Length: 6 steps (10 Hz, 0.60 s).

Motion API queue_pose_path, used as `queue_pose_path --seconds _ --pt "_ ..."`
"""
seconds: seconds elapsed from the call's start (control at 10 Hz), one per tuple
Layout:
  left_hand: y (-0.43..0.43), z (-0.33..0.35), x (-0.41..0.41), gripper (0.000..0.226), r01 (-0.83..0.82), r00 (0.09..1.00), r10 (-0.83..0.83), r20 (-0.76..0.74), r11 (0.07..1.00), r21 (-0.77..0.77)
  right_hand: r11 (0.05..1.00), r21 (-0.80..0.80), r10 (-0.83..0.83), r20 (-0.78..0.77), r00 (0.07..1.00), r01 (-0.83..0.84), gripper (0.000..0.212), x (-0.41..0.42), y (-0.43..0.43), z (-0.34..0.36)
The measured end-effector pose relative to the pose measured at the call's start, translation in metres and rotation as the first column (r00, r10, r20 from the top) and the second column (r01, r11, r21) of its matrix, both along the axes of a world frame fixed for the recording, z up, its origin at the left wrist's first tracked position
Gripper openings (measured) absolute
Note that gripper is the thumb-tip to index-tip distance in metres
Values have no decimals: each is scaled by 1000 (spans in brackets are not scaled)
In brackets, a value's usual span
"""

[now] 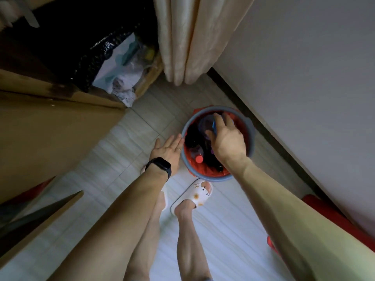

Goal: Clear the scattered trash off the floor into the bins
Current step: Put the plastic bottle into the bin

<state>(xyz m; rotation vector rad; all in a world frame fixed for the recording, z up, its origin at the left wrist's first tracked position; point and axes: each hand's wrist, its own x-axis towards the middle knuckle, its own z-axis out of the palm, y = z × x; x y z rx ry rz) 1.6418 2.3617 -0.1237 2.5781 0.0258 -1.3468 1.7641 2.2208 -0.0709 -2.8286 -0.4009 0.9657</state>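
Grey round bin [211, 178], red liner [242, 126]; right hand [227, 138] grips clear plastic cup [205, 123].

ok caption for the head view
Right hand holds a clear cup over the bin; left hand open beside it.

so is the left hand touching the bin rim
Cannot tell. In the head view the straight fingertips of the left hand line up with the rim of the grey bin, but looking from above neither contact nor a gap shows plainly.

bin [211, 178] grey, liner [242, 126] red | cap [199, 158] red | cup [214, 125] blue | slipper [199, 192] white w/ orange spots
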Motion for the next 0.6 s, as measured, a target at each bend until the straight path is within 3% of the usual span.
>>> queue_pose_path --seconds 0.1,0.2,0.3,0.4,0.6 --pt "4 -10 -5 76 81 994 -86 73 994 68 1000 1 13 -34 999 -12 46 4 16 -34" --pt "-5 -7 -6 72 124 991 -127 39 990 67 988 -115 -120 -187 975 100 64 -11 -3 -65" --pt "-6 -15 -7 72 128 987 -138 84 986 108 998 -42 -47 -80 996 44 58 -15 -17 -85" --pt "-11 -18 -17 76 91 991 -100 94 991 100 995 -73 -77 -70 995 72 57 1 -8 -95" --pt "-9 4 0 77 43 999 -42 -16 994 105 997 -8 -71 -213 974 71 85 3 -8 -71"
